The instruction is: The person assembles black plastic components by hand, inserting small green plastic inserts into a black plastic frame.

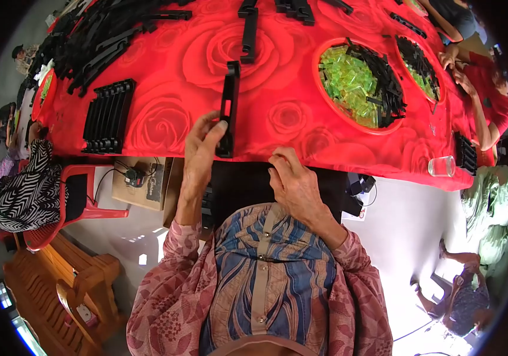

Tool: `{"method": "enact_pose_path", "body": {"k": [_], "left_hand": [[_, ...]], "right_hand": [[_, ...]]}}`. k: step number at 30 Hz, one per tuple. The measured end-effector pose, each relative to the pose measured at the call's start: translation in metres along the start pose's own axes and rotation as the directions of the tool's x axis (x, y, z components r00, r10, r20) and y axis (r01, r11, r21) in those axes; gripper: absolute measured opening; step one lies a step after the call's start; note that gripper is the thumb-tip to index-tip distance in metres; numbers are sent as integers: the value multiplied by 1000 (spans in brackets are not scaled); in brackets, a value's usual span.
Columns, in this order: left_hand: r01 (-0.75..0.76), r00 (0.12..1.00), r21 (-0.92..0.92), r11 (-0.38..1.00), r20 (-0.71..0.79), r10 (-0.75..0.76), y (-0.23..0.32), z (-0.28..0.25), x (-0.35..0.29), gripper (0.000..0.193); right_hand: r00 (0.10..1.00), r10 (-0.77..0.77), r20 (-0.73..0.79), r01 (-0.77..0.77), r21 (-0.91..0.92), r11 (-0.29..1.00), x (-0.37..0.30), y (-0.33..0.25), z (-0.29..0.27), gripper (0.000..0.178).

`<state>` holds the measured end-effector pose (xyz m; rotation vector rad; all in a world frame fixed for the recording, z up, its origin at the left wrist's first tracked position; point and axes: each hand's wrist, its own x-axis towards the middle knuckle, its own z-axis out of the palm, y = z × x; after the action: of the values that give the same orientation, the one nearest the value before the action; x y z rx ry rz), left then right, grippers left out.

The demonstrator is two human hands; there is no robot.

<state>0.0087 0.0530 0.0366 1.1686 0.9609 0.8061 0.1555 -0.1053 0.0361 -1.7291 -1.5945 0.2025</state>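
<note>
My left hand (203, 141) grips a long black plastic piece (227, 113) by its near end. The piece stands lengthwise near the table's front edge, and red shows through a slot in its middle. My right hand (296, 185) is at the table edge, its fingers curled inward; whatever they hold, if anything, is hidden. Beyond the held piece lies another black plastic piece (250, 35). To the right sits a round orange-red basin (324, 102) with clear yellow-green pieces (349, 80) and small black strips (389, 89).
Left on the red rose-print tablecloth (221, 50) lie a row of black pieces (109, 117) and a large heap (97, 44). A second basin (442, 95) and a clear cup (442, 167) stand at right. Other people sit on both sides. A red chair (91, 196) is left.
</note>
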Motion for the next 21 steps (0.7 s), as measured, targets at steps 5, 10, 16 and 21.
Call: {"method": "enact_pose_path", "body": {"k": [5,10,16,21], "left_hand": [[181,968,-147,972,201,-149,-2,8,-19,48],[269,928,-242,932,324,-184,5,18,-25,48],[312,905,-363,878,394,-158,5,20,-26,51],[253,877,-370,894,478,-50,3,24,-22,69]], "right_hand": [[999,-41,-16,42,26,999,-1,1,-1,20],[998,46,-36,-42,109,993,-10,7,-7,20],[990,137,-9,-134,179,975,-23,14,-19,14],[974,226,20,-226,188,956,-33,19,-31,13]]}}
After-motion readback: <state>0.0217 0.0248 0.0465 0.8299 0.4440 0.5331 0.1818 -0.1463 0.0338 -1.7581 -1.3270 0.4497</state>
